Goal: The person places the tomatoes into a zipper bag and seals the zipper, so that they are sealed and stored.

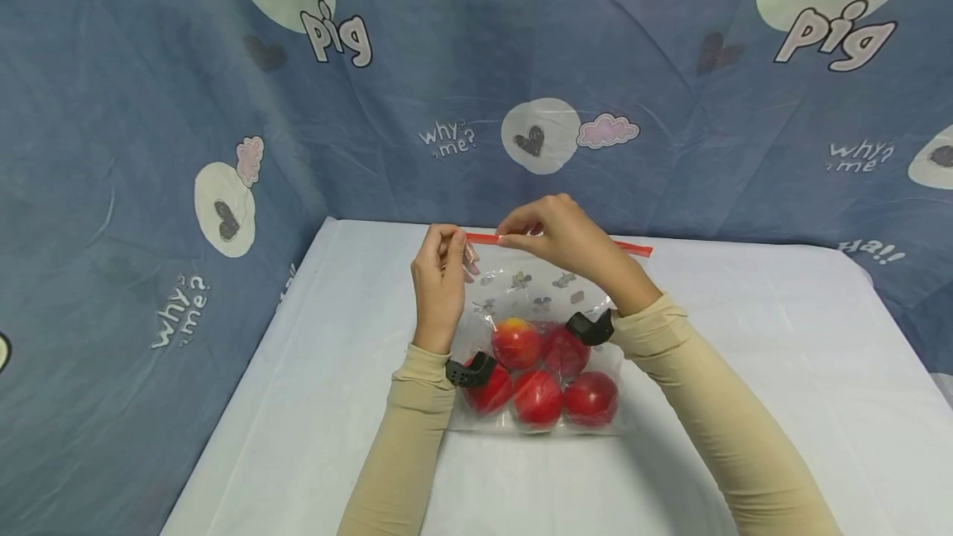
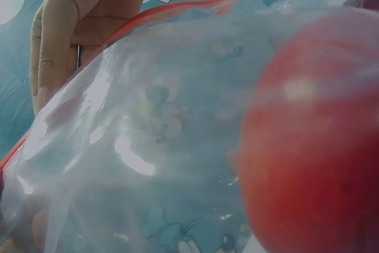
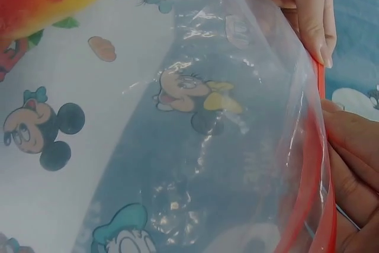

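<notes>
A clear zip bag (image 1: 547, 292) with cartoon prints and a red zip strip (image 1: 633, 248) stands upright, with several round red fruits (image 1: 538, 398) in its lower part. My left hand (image 1: 439, 284) pinches the bag's upper left corner between thumb and fingers. Close beside it, my right hand (image 1: 562, 238) pinches the red strip with thumb and forefinger. In the right wrist view, the two strip edges (image 3: 305, 199) separate below the right fingers (image 3: 352, 140), while the left thumb (image 3: 314, 28) presses the strip above. One fruit (image 2: 314, 134) fills the right of the left wrist view.
A white-covered table (image 1: 298, 404) lies beneath the bag. Behind it and along the left hangs a blue printed cloth (image 1: 417, 40). Black bands (image 1: 471, 370) sit on both wrists, overlapping the fruits in the head view.
</notes>
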Tool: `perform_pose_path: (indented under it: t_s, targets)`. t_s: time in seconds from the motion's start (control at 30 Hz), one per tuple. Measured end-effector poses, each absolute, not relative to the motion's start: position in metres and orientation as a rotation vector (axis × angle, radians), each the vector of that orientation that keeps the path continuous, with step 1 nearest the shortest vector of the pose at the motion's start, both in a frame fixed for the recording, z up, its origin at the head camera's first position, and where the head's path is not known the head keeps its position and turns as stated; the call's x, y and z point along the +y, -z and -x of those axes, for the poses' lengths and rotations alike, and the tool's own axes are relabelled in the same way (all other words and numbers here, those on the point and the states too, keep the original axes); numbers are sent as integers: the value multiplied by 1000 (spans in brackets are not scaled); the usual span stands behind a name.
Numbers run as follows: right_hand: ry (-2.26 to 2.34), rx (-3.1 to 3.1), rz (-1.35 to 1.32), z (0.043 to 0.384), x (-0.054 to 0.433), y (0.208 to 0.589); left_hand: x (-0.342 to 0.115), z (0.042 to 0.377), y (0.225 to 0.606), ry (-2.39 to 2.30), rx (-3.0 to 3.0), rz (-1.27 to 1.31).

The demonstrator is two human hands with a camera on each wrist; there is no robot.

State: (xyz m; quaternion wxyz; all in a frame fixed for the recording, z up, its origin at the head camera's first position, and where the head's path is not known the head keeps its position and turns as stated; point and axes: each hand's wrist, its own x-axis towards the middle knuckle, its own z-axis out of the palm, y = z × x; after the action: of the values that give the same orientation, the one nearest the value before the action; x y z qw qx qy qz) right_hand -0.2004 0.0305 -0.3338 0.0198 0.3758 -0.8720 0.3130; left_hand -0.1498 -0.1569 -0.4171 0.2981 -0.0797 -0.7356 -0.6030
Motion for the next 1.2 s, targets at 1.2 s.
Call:
perform_pose_path:
  t_s: [1.2]
  targets:
    - [-1022, -2742, -1133, 203, 54, 339, -153, 131, 391, 1645, -1929, 121]
